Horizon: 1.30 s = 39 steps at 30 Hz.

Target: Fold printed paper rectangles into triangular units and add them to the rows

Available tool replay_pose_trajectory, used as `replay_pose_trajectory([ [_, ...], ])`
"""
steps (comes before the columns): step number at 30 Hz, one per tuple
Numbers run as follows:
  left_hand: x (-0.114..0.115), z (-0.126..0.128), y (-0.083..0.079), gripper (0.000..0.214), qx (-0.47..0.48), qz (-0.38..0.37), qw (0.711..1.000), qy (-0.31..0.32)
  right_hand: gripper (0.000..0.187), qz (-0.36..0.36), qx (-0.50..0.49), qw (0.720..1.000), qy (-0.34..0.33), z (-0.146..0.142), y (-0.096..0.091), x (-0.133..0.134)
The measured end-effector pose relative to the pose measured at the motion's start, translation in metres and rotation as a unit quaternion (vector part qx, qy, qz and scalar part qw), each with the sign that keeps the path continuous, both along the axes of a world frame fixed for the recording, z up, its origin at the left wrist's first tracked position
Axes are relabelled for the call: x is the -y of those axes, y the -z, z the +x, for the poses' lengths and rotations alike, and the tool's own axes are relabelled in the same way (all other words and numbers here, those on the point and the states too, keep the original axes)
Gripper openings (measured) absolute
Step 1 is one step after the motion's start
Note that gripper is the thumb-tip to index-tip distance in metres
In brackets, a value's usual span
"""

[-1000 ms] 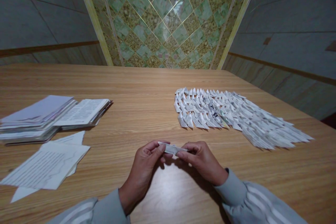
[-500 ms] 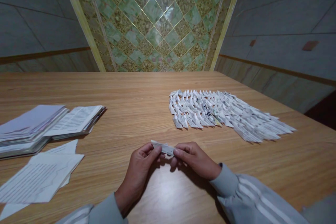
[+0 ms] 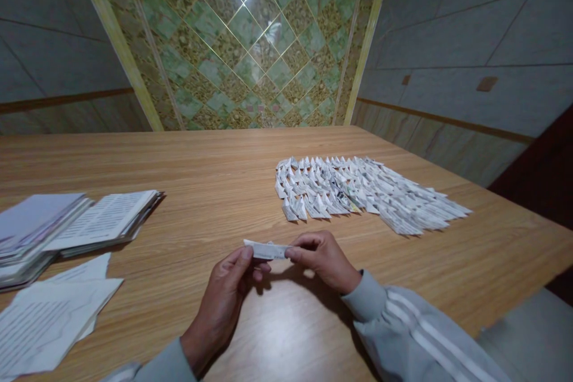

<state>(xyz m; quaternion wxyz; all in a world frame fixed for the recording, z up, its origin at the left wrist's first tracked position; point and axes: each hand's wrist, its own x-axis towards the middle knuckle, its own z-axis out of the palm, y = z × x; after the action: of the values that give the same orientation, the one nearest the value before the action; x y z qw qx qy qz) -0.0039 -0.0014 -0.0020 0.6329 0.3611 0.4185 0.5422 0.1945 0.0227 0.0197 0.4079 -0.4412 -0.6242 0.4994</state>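
A small folded strip of printed paper (image 3: 268,250) is stretched between my hands, just above the table. My left hand (image 3: 226,286) pinches its left end, thumb on top and fingers underneath. On the other end, the thumb and forefinger of my right hand (image 3: 324,259) are closed. Beyond my right hand, rows of folded paper boats (image 3: 317,188) stand close together, with a dense batch of flatter folded paper pieces (image 3: 416,206) at their right.
Loose printed sheets (image 3: 49,322) lie at the left front of the wooden table (image 3: 201,173). Behind them are a stack of papers (image 3: 36,221) and an open-looking printed pile (image 3: 105,218). A tiled wall (image 3: 250,42) rises past the far edge.
The view has turned slightly to the right, so everything sits further left. My right fingers have shifted to the strip's right end, and more of its face shows between my hands.
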Motion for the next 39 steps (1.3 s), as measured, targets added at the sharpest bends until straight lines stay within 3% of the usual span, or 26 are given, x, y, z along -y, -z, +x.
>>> replay_pose_trajectory([
  [9, 0.004, 0.002, -0.003, 0.039, -0.051, 0.022, 0.998, 0.041, 0.054, -0.014, 0.036, 0.999, -0.021, 0.020, -0.003, 0.012],
  [14, 0.003, 0.004, -0.001, 0.044, -0.069, 0.023, 0.996, 0.055, 0.043, 0.010, 0.106, 0.988, 0.111, 0.068, -0.005, 0.021],
  [17, 0.002, 0.004, 0.000, 0.041, -0.068, 0.013, 0.997, 0.046, 0.044, 0.026, 0.162, 0.960, 0.225, 0.113, -0.003, 0.028],
  [21, 0.001, 0.004, -0.001, 0.038, -0.073, 0.007, 0.997, 0.034, 0.050, 0.032, 0.244, 0.902, 0.355, 0.171, 0.004, 0.041],
  [25, 0.001, 0.003, 0.001, 0.036, -0.075, 0.004, 0.997, 0.030, 0.052, 0.039, 0.313, 0.849, 0.424, 0.205, 0.014, 0.046],
  [32, 0.001, 0.002, -0.001, 0.034, -0.080, -0.004, 0.996, 0.026, 0.043, 0.045, 0.431, 0.788, 0.437, 0.204, 0.020, 0.034],
  [39, 0.001, 0.003, 0.000, 0.032, -0.082, 0.001, 0.996, 0.025, 0.042, 0.022, 0.501, 0.751, 0.429, 0.197, 0.015, 0.026],
])
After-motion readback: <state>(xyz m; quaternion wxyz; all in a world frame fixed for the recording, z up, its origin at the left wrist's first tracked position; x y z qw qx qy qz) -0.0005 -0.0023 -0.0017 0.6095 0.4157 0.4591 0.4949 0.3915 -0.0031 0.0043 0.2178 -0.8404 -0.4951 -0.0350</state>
